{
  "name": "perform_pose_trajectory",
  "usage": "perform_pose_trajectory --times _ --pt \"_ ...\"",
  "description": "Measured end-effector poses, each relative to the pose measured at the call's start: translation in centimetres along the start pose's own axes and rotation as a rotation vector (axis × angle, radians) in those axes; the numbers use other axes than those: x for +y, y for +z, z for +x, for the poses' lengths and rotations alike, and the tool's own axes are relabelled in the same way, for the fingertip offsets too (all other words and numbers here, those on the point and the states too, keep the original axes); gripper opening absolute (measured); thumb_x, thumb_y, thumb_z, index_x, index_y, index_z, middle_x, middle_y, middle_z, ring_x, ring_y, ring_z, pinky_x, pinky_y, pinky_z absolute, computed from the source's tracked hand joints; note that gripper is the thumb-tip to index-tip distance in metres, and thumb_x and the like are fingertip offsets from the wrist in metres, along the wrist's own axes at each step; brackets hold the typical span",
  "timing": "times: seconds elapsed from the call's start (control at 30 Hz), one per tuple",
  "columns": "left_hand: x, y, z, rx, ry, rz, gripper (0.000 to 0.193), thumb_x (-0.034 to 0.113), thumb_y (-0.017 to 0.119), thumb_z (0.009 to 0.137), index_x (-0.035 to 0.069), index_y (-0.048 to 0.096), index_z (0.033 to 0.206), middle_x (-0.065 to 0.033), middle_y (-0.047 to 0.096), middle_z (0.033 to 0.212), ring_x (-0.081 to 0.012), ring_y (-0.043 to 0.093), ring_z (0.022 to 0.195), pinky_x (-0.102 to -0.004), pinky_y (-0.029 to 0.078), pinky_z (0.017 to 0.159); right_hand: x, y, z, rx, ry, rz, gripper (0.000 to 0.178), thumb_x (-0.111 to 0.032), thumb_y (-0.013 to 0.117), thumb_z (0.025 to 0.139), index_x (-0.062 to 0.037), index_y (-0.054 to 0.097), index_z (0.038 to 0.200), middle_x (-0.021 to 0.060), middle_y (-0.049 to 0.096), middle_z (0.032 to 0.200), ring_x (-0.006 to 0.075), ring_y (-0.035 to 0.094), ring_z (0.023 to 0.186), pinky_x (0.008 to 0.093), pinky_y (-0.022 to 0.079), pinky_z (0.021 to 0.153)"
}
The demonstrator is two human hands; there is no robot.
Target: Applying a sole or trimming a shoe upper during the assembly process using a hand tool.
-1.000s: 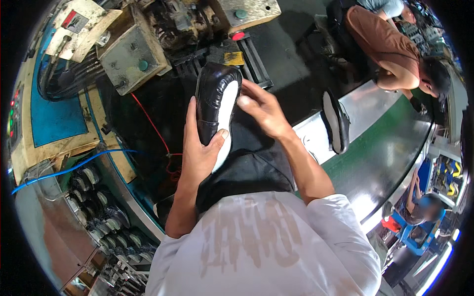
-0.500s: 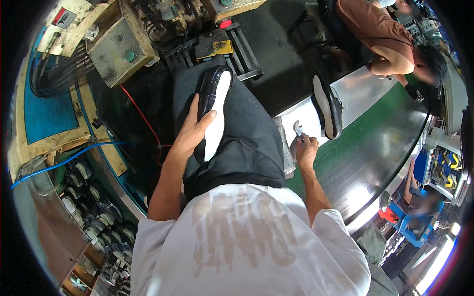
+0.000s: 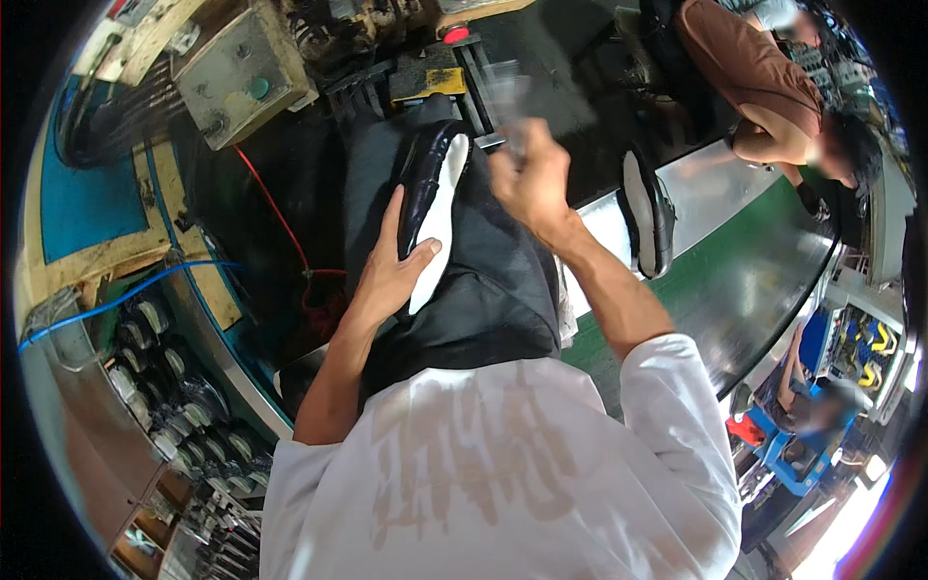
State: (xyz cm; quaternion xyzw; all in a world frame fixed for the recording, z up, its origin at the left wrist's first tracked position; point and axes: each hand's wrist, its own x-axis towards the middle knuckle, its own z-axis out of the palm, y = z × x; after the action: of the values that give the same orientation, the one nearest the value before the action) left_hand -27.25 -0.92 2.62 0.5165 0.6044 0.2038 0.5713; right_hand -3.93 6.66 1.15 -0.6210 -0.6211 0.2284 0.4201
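Note:
A dark, glossy shoe (image 3: 437,198) rests on my black-trousered lap, its pale underside turned up. My left hand (image 3: 396,274) is closed round its heel half, thumb on the pale underside and fingers along the dark side. To the right of the shoe's toe, my right hand (image 3: 534,179) is raised in a fist round a metal hand tool (image 3: 506,95). Motion blurs the tool; its head looked curved in the earlier frame. A second dark shoe (image 3: 660,224) lies on its side on the bench at my right, pale underside toward me.
The metal-edged bench (image 3: 713,193) with its green surface (image 3: 715,246) runs along my right. A co-worker (image 3: 764,106) leans there at the far right. Ahead left stands a machine with a control box (image 3: 240,82). Several shoe-shaped pieces (image 3: 198,425) fill a rack at left.
My right hand has lifted the metal tool off the bench side and swung it left and forward, close to the shoe's toe. My left hand keeps its hold on the shoe.

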Motion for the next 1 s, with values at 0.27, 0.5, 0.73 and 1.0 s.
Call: perform_pose_trajectory --times 0.27,0.5,0.73,1.0 --pt "-1.7 -1.0 -0.7 0.05 0.031 -0.15 0.091 0.017 0.076 0.1 0.01 0.02 0.172 -0.0239 0.047 0.162 -0.0277 0.05 0.147 -0.0388 0.04 0.119 -2.7 0.6 3.4 0.011 -0.128 -0.033 0.026 -0.009 0.075 0.084 -0.0007 0.06 0.104 0.0231 0.069 0.08 0.0468 0.07 0.075 0.053 0.058 0.068" --pt "-2.0 -1.5 0.7 -0.032 0.062 -0.333 0.097 0.011 0.076 0.099 0.009 0.012 0.173 -0.022 0.036 0.168 -0.0251 0.048 0.146 -0.0354 0.044 0.117 0.0 0.1 4.6 -0.353 -0.149 -0.285 0.016 -0.01 0.068 0.088 0.001 0.06 0.096 0.0278 0.068 0.08 0.0517 0.068 0.078 0.0556 0.056 0.073" --pt "-3.8 -2.5 0.3 -0.1 -0.003 -0.502 0.102 0.009 0.077 0.096 0.013 0.012 0.174 -0.0178 0.032 0.17 -0.0275 0.04 0.151 -0.0385 0.036 0.123 1.1 2.6 4.2 -0.673 -0.045 -0.622 0.024 -0.014 0.07 0.09 0.0004 0.063 0.108 0.027 0.073 0.088 0.0513 0.07 0.08 0.0532 0.058 0.074" --pt "-5.3 -2.7 -0.1 -0.07 -0.175 -0.753 0.1 0.015 0.076 0.092 0.013 0.018 0.174 -0.0161 0.037 0.169 -0.0316 0.041 0.152 -0.0407 0.034 0.124 1.3 4.2 3.3 -0.729 -0.051 -0.604 0.026 -0.013 0.07 0.088 0.0025 0.065 0.108 0.0304 0.073 0.089 0.0499 0.073 0.084 0.0569 0.06 0.076"
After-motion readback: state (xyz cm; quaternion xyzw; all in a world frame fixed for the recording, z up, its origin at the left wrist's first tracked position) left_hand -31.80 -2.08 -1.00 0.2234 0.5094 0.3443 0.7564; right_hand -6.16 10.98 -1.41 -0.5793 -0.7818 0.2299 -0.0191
